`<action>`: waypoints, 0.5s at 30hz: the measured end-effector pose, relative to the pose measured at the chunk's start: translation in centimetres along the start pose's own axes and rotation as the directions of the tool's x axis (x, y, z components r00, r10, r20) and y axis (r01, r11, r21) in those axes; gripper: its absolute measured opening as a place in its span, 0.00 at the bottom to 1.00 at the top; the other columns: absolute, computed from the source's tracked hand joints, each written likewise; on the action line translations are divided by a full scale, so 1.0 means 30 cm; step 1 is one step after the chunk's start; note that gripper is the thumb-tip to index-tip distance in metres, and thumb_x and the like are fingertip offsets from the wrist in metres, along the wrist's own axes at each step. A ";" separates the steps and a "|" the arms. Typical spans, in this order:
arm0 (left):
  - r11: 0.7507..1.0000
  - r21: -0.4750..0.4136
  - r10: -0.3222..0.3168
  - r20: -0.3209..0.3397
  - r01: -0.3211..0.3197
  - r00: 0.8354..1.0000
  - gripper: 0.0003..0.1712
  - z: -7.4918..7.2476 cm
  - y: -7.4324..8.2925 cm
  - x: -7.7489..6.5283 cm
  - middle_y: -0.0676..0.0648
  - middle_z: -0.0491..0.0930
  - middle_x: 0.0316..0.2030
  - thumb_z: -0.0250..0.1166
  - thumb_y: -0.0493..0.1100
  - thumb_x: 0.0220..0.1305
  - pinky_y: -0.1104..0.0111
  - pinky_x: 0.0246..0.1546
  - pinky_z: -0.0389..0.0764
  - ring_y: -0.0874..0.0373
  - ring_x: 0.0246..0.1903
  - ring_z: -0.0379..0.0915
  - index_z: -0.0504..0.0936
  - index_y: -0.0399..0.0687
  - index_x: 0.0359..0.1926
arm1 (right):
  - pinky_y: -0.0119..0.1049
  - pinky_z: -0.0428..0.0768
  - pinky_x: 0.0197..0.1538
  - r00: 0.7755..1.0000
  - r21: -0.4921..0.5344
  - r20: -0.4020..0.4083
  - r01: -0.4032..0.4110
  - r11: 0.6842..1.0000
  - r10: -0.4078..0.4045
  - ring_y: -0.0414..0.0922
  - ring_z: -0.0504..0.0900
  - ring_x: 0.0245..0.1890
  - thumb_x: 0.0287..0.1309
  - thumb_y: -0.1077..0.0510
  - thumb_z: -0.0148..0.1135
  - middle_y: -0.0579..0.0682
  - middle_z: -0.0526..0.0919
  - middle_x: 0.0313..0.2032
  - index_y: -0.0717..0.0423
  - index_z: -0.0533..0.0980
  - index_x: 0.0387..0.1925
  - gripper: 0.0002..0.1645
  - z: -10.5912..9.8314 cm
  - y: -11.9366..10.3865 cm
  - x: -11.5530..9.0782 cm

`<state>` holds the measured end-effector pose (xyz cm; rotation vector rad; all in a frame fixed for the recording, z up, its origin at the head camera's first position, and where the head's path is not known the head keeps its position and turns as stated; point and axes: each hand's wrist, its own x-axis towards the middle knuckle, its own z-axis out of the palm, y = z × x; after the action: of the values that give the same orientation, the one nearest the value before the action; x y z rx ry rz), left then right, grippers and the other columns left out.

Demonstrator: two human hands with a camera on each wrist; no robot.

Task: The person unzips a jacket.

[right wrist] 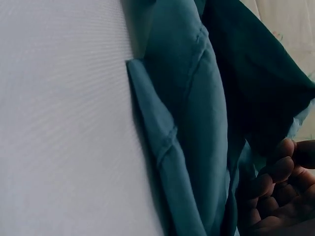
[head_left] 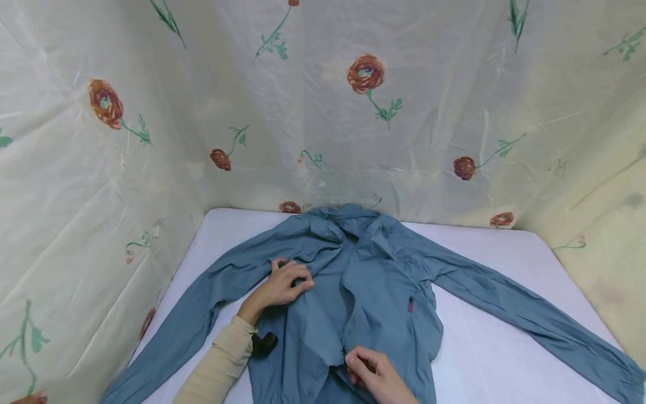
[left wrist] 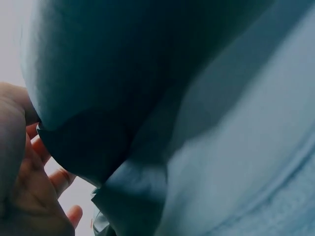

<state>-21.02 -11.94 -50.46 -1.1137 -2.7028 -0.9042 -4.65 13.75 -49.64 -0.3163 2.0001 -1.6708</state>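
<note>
A blue-grey zip jacket (head_left: 313,314) lies front up, its sleeves spread to both sides and its collar at the far edge. On the front panel at the left, my left hand (head_left: 290,283) grips a fold of the fabric; the left wrist view has cloth between the thumb (left wrist: 15,105) and fingers. Lower down, at the bottom of the front opening, my right hand (head_left: 372,370) pinches the zipper end (head_left: 345,353) with curled fingers. Above it the two front edges run up to the collar, parted near the neck. Curled right fingers (right wrist: 280,169) show beside the hem in the right wrist view.
Under the jacket is a white-covered table (head_left: 494,331). Flower-printed curtains (head_left: 323,112) stand along its back and both sides. A red-tabbed pocket zipper (head_left: 411,306) shows on the right front panel. A black strap piece (head_left: 264,343) sits by the left wrist.
</note>
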 end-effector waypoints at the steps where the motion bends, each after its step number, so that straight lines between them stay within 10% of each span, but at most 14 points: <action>1: 1.000 -0.002 -0.001 0.007 0.001 1.000 0.10 0.000 0.000 0.002 0.56 0.76 0.31 0.57 0.51 0.67 0.42 0.57 0.52 0.58 0.39 0.70 0.79 0.58 0.28 | 0.32 0.73 0.30 1.000 -0.002 0.002 0.001 1.000 -0.001 0.32 0.66 0.20 0.71 0.44 0.43 0.47 0.73 0.25 0.71 0.69 0.36 0.29 0.000 -0.001 -0.002; 15: 0.997 -0.026 0.072 -0.050 -0.073 0.996 0.08 -0.025 0.015 0.009 0.55 0.77 0.30 0.60 0.48 0.65 0.43 0.56 0.51 0.58 0.39 0.69 0.81 0.57 0.29 | 0.35 0.73 0.31 0.999 -0.022 0.048 0.021 1.000 -0.020 0.35 0.66 0.20 0.73 0.48 0.41 0.55 0.71 0.23 0.72 0.69 0.35 0.27 -0.020 -0.023 -0.032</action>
<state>-21.03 -11.95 -49.55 -1.1702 -2.6009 -0.9473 -4.24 14.58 -48.68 -0.3827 1.9874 -1.6392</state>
